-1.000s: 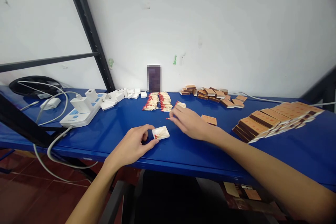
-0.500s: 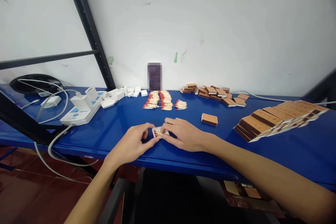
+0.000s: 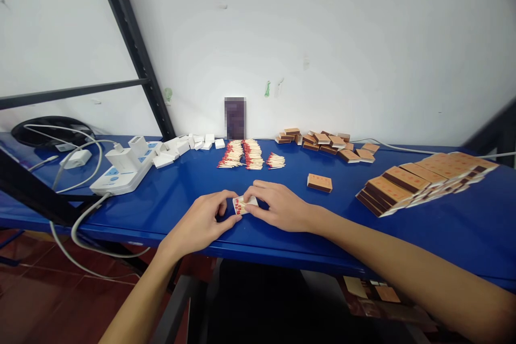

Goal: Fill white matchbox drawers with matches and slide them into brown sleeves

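Note:
A small white matchbox tray (image 3: 243, 204) with red-tipped matches in it lies on the blue table (image 3: 169, 193) near the front edge. My left hand (image 3: 201, 221) pinches its left end between thumb and fingers. My right hand (image 3: 280, 207) rests on its right side, fingers curled over the matches in the tray. Loose matches (image 3: 245, 153) lie in rows farther back. A single brown matchbox sleeve (image 3: 320, 183) sits to the right of my right hand.
White trays (image 3: 189, 145) lie at the back left beside a power strip (image 3: 121, 172) with plugs and cables. Brown sleeves (image 3: 326, 142) are heaped at the back, and filled boxes (image 3: 419, 183) are stacked in rows at right. A black steel frame (image 3: 133, 48) slants on the left.
My right hand came back from the match pile to the tray with matches. The tray now holds more matches. My left hand has stayed on the tray.

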`<state>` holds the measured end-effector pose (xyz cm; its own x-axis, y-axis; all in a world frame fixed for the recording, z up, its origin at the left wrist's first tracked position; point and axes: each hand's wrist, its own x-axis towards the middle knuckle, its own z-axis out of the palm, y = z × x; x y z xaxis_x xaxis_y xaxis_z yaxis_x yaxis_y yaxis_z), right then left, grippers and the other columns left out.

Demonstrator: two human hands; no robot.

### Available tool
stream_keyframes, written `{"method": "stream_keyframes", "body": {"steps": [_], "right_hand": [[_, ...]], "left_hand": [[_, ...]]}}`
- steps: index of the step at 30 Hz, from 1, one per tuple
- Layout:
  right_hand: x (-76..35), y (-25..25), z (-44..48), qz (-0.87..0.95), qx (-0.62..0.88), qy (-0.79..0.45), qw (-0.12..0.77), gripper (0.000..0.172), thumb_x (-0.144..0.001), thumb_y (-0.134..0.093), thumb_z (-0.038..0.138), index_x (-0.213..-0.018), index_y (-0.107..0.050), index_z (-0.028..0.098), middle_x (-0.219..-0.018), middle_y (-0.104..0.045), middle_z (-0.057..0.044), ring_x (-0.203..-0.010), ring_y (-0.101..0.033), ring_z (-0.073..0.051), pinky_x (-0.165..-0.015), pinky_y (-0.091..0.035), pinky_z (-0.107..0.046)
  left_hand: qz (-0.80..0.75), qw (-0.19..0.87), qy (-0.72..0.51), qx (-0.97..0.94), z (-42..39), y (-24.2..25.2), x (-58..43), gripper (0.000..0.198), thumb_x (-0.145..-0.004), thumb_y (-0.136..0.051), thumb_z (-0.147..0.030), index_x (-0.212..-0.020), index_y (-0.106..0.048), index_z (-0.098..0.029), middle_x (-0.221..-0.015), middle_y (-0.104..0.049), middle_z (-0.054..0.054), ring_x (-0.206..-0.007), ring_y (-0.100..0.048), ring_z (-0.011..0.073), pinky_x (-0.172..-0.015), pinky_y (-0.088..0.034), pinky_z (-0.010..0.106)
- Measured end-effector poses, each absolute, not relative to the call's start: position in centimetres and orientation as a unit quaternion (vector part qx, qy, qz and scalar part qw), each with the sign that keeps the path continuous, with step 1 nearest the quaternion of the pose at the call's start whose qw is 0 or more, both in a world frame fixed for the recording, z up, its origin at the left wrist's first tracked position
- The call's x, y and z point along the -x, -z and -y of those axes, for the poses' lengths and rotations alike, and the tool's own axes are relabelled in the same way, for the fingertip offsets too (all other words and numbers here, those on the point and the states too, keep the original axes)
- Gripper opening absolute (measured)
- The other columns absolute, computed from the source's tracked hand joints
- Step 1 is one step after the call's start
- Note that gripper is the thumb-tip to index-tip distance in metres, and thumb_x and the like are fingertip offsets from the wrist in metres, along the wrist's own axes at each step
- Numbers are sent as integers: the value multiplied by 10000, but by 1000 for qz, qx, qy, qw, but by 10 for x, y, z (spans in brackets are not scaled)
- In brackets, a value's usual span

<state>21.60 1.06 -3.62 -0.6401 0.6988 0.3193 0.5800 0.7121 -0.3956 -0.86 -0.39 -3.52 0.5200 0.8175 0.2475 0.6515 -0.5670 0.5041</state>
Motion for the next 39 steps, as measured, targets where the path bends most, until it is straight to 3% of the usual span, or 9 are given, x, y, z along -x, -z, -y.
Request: {"method": "stream_keyframes", "body": {"steps": [7, 12, 16, 20, 29, 39], "right_hand": [[-214, 39, -9, 906, 327, -103, 248, 194, -956, -449, 190, -962, -641, 209, -827, -587, -13, -713, -534, -134, -659, -383, -258], [-224, 37, -22, 875, 377, -41, 300, 208, -924, -414, 124, -998, -596, 194, -898, -625, -35, -804, -570, -158, -712, -407, -268], [-242, 36, -44, 815, 544, 66, 191, 263, -922, -391, 128, -1129, -547, 172, -1090, -602, -103, -829, -596, -199, -654, -393, -299], [-259, 38, -59, 778, 612, 101, 93, 258, -969, -341, 168, -1141, -532, 157, -1063, -588, -124, -779, -609, -206, -578, -352, -299], [-266, 42, -65, 790, 602, 64, 101, 255, -1015, -308, 271, -1003, -547, 184, -993, -614, -91, -846, -604, -222, -621, -355, -298], [-251, 34, -46, 854, 510, 80, 69, 251, -1016, -299, 219, -982, -541, 160, -1047, -605, -113, -837, -573, -212, -667, -359, -312]], "left_hand": [[-426, 185, -233, -854, 4, 36, 9, 311, -877, -573, -358, -1170, -585, -252, -681, -486, -53, -600, -467, 116, -577, -355, 232], [-424, 173, -253, -852, 3, 39, 10, 338, -894, -547, -345, -1219, -549, -251, -671, -450, -54, -584, -448, 115, -569, -343, 228], [-443, 156, -256, -845, 4, 38, 9, 327, -906, -531, -343, -1222, -525, -259, -697, -470, -48, -601, -462, 121, -579, -352, 230], [-455, 144, -248, -843, 5, 37, 9, 323, -909, -533, -388, -1207, -527, -264, -677, -462, -56, -575, -444, 119, -554, -327, 232], [-440, 165, -235, -851, 5, 36, 9, 332, -907, -548, -432, -1191, -560, -260, -660, -482, -62, -574, -459, 116, -563, -324, 236], [-439, 163, -233, -852, 4, 36, 9, 313, -902, -555, -428, -1166, -575, -261, -658, -479, -70, -576, -458, 105, -564, -331, 233]]}}
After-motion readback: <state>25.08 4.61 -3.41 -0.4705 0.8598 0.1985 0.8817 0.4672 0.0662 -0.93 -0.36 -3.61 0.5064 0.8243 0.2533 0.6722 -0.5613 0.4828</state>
